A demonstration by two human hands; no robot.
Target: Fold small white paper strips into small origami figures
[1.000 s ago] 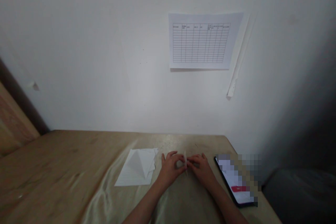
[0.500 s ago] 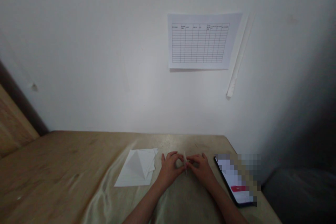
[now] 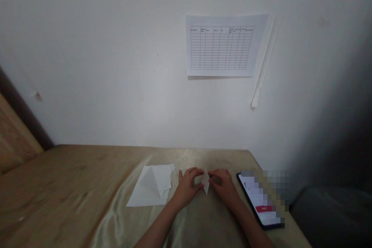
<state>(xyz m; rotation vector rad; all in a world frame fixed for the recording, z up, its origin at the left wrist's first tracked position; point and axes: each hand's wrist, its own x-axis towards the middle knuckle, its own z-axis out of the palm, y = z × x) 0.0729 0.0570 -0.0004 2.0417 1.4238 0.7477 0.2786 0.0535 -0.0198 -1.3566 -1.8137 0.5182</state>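
A small folded piece of white paper point(image 3: 206, 182), narrow and pointed at top and bottom, stands between my hands above the table. My left hand point(image 3: 189, 183) pinches its left side with thumb and index finger. From the other side, the fingertips of my right hand point(image 3: 223, 181) grip its right edge. To the left of my left hand lies a stack of white paper sheets point(image 3: 139, 197), with a triangular fold on top.
A brownish cloth-covered table point(image 3: 72, 186) meets the white wall. On its right side lies a phone point(image 3: 258, 205), partly blurred out. A printed table sheet point(image 3: 222, 48) hangs on the wall. Something dark point(image 3: 328, 217) stands beyond the right edge.
The folded paper has turned from nearly edge-on to showing more of its face, a narrow diamond shape. Fingers of both hands have shifted slightly around it.
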